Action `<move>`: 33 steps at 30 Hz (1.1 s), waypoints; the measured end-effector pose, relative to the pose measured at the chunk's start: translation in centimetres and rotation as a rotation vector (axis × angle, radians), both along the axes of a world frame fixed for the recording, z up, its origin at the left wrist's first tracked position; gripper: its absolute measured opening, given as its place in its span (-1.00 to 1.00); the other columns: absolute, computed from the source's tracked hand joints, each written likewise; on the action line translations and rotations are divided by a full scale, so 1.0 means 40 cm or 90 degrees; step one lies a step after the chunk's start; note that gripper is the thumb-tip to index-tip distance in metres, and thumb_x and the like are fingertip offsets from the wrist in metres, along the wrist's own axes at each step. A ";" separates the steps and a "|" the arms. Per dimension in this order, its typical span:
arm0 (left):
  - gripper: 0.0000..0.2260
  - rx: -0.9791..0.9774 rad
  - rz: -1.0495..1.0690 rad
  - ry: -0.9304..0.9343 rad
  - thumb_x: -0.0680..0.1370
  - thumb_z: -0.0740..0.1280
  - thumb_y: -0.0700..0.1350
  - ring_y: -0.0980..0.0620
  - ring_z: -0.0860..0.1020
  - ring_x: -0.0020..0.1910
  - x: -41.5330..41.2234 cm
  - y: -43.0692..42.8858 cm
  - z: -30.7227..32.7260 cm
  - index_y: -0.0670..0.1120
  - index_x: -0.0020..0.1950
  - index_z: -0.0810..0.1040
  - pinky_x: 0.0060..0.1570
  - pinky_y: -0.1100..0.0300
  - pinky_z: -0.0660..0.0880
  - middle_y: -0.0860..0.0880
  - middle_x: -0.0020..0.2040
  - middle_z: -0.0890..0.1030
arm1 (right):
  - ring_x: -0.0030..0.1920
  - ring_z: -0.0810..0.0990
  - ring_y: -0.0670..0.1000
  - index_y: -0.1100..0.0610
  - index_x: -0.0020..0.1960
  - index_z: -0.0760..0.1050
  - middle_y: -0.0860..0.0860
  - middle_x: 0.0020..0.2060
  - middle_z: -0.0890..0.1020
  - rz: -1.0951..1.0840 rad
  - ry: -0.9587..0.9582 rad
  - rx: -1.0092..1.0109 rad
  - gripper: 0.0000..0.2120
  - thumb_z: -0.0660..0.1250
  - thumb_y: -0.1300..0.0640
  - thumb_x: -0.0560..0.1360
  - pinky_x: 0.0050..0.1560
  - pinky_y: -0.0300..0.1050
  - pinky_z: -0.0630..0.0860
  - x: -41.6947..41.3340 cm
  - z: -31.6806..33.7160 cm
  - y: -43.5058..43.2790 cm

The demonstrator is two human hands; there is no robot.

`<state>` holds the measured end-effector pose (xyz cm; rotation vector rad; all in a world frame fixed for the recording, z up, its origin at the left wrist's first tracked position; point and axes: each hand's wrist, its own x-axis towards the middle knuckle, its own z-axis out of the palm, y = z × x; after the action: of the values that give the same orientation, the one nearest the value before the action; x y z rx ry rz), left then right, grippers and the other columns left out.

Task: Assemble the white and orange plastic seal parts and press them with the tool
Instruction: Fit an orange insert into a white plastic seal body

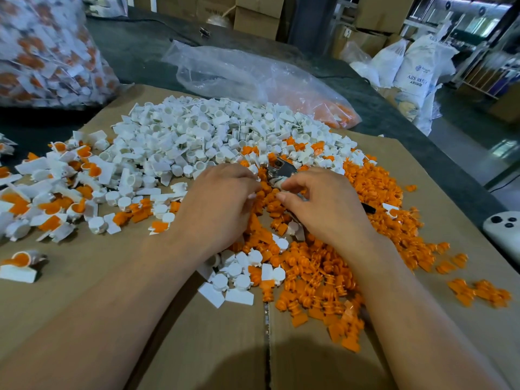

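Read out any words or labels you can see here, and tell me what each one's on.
"ABS RESIN": on the white sack, far right, slightly soft.
Logo text above and line below it: too blurred to read.
Sticker on the cardboard box behind: too small to read.

Flattened cardboard sheet (112, 319), dark tabletop (135, 46), white resin sacks (416, 68), stacked cardboard boxes (256, 15), white controller (503, 229)

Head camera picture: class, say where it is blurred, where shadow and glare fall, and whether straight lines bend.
Head view: the bag of seals at upper left is smeared; the white parts pile at centre is sharper; a soft shadow darkens the cardboard at bottom centre; the clear plastic bag shows pale glare; the table bows along its right edge, wide-angle distortion.
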<state>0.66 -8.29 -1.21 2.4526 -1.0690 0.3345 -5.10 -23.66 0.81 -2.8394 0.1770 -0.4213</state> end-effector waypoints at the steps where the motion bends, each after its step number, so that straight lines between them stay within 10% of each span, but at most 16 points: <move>1: -0.71 -0.001 0.004 0.006 0.53 0.26 -0.22 -0.08 0.44 0.22 -0.002 0.000 0.002 -0.09 0.23 0.56 0.18 0.09 0.31 -0.06 0.22 0.53 | -0.10 0.37 -0.13 0.01 0.05 0.59 -0.12 -0.15 0.45 0.002 0.003 0.001 -0.79 0.32 -0.03 0.47 -0.20 -0.23 0.22 0.000 0.001 0.001; 9: -0.60 -0.084 -0.005 0.031 0.44 0.29 -0.38 -0.14 0.50 0.07 -0.008 0.001 0.000 -0.11 0.24 0.55 -0.06 0.12 0.40 -0.11 0.13 0.49 | 0.00 0.43 -0.02 0.03 0.15 0.55 -0.06 -0.14 0.45 0.057 0.059 -0.039 -0.71 0.33 -0.03 0.46 -0.09 -0.17 0.31 0.001 -0.003 0.025; 15: -0.86 -0.238 0.031 0.036 0.44 0.41 -0.30 0.14 0.41 -0.09 -0.012 0.006 0.017 -0.23 -0.01 0.65 -0.07 0.69 0.16 -0.09 0.02 0.55 | 0.10 0.43 0.03 0.03 0.19 0.51 0.02 0.01 0.54 0.053 0.044 -0.140 -0.71 0.28 -0.02 0.50 0.07 -0.10 0.29 0.010 -0.017 0.036; 21: -0.85 -0.449 0.089 0.223 0.43 0.44 -0.10 0.35 0.53 -0.25 -0.032 0.009 0.032 0.10 -0.20 0.50 -0.24 0.30 0.52 0.22 -0.23 0.56 | 0.07 0.44 0.03 0.05 0.08 0.54 0.01 -0.04 0.52 0.059 0.031 -0.160 -0.77 0.32 -0.02 0.48 -0.01 -0.13 0.27 0.012 -0.018 0.037; 25: -0.79 -0.547 0.069 0.341 0.39 0.48 -0.21 0.27 0.57 -0.34 -0.025 0.014 0.045 0.08 -0.21 0.54 -0.32 0.45 0.48 0.14 -0.28 0.61 | 0.08 0.43 0.02 0.06 0.06 0.52 0.00 -0.01 0.51 0.067 0.025 -0.168 -0.82 0.31 0.03 0.49 0.01 -0.12 0.25 0.015 -0.024 0.038; 33: -0.73 -0.589 -0.002 0.555 0.32 0.47 -0.31 0.01 0.64 -0.28 -0.018 0.025 0.052 0.03 -0.12 0.62 -0.27 0.33 0.56 -0.01 -0.19 0.65 | -0.24 0.48 -0.14 -0.03 -0.09 0.38 -0.21 -0.26 0.43 0.027 -0.029 0.219 -0.89 0.29 0.15 0.51 -0.19 -0.21 0.43 0.001 0.001 0.022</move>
<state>-0.05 -7.30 0.87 1.4754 -0.3767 -0.2150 -5.07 -22.77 0.85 -2.4902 0.1626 -0.4030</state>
